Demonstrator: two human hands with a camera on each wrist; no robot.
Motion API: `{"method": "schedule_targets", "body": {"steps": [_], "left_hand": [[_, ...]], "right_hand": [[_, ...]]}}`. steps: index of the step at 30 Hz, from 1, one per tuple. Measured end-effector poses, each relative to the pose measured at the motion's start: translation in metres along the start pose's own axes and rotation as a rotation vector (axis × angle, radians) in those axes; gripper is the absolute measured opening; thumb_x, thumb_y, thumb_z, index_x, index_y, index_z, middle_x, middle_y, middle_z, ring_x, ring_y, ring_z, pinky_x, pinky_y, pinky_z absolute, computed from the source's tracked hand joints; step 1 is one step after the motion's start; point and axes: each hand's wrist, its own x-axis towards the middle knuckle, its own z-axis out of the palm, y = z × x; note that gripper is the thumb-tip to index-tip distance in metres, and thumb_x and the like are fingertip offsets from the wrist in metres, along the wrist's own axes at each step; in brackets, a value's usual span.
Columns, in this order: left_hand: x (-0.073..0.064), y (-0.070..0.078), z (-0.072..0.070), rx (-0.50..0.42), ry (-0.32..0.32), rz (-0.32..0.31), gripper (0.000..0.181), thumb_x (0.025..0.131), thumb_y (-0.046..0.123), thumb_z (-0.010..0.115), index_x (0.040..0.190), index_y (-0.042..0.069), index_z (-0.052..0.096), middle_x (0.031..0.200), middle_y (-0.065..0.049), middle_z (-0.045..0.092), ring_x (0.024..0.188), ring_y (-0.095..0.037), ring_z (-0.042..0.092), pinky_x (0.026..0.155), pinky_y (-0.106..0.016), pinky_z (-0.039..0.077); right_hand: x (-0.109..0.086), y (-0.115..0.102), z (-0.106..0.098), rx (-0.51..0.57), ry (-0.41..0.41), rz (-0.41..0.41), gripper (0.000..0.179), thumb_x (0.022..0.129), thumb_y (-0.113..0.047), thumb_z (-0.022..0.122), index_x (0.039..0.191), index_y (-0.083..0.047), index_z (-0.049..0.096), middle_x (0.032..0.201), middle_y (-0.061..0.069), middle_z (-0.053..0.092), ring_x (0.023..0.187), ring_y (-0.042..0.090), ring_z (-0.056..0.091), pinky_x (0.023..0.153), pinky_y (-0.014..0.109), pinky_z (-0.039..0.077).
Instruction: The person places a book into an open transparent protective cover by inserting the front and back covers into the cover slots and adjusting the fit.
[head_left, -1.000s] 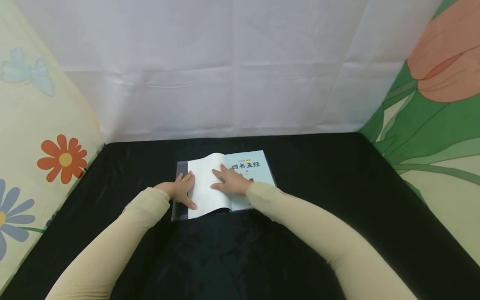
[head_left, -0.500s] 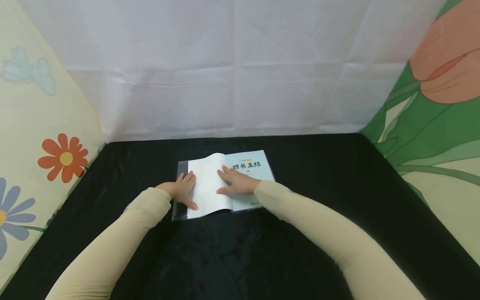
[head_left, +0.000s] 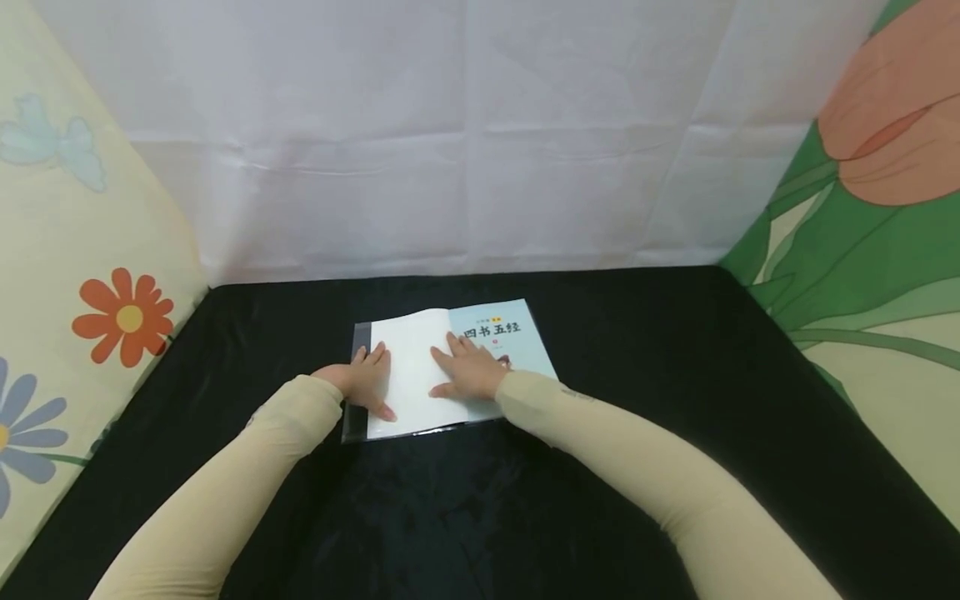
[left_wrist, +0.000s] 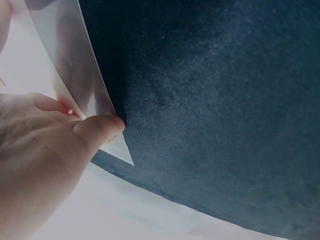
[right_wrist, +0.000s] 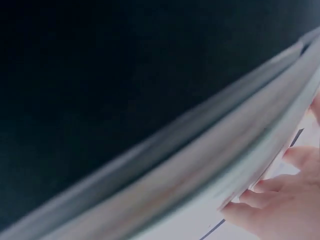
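An open book [head_left: 414,354] lies on the black cloth, its left side a blank white page and its right side a light blue title page [head_left: 531,346] with dark characters. Along the left edge a clear plastic book cover [left_wrist: 75,55] sticks out past the white page. My left hand [head_left: 363,383] rests on that edge, fingers spread, with a fingertip at the plastic's border in the left wrist view. Fingers extended, my right hand [head_left: 471,368] lies across the fold and hides part of the blue page. The book's page edges [right_wrist: 200,162] look blurred in the right wrist view.
Black cloth [head_left: 660,375] covers the table all around the book. A white curtain [head_left: 465,142] hangs behind it. Flower-printed panels stand at the left [head_left: 45,275] and right [head_left: 892,275].
The white page, bulging up near the fold earlier, now lies flatter and reaches slightly farther left. My right hand shifted right, then back left over the fold. The left hand has stayed put.
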Motion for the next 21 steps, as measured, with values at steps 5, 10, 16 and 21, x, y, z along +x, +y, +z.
{"method": "schedule_targets", "body": {"steps": [5,10,16,21], "left_hand": [[-0.002,0.000,-0.001,-0.025,-0.007,-0.006,0.112,0.081,0.041,0.077,0.151,-0.011,0.006,0.158,-0.027,-0.005,0.143,-0.049,-0.005,0.114,-0.056,0.008],[-0.001,-0.001,0.001,-0.013,-0.007,-0.002,0.112,0.081,0.042,0.077,0.150,-0.011,0.006,0.158,-0.028,-0.005,0.142,-0.050,-0.004,0.114,-0.056,0.009],[0.000,-0.001,0.001,0.006,-0.005,0.015,0.112,0.081,0.043,0.076,0.150,-0.012,0.007,0.158,-0.029,-0.004,0.142,-0.050,-0.003,0.114,-0.057,0.011],[0.000,-0.002,-0.001,0.009,-0.013,0.017,0.111,0.083,0.042,0.076,0.149,-0.013,0.007,0.157,-0.030,-0.005,0.142,-0.051,-0.004,0.114,-0.056,0.009]], "right_hand": [[0.003,0.011,-0.006,0.082,-0.040,-0.031,0.076,0.094,-0.051,0.057,0.156,-0.021,0.025,0.162,0.009,0.008,0.148,0.027,0.008,0.116,0.047,0.014],[0.001,0.024,-0.011,0.129,-0.087,-0.052,0.075,0.092,-0.050,0.061,0.155,-0.027,0.027,0.163,0.005,0.008,0.148,0.025,0.003,0.116,0.050,0.006],[-0.003,0.023,-0.012,0.120,-0.091,-0.052,0.076,0.092,-0.051,0.060,0.155,-0.028,0.025,0.163,0.007,0.006,0.148,0.030,-0.001,0.113,0.061,0.001],[-0.002,0.019,-0.013,0.092,-0.083,-0.038,0.076,0.091,-0.054,0.059,0.155,-0.028,0.027,0.163,0.008,0.006,0.148,0.032,0.000,0.107,0.070,0.001]]}}
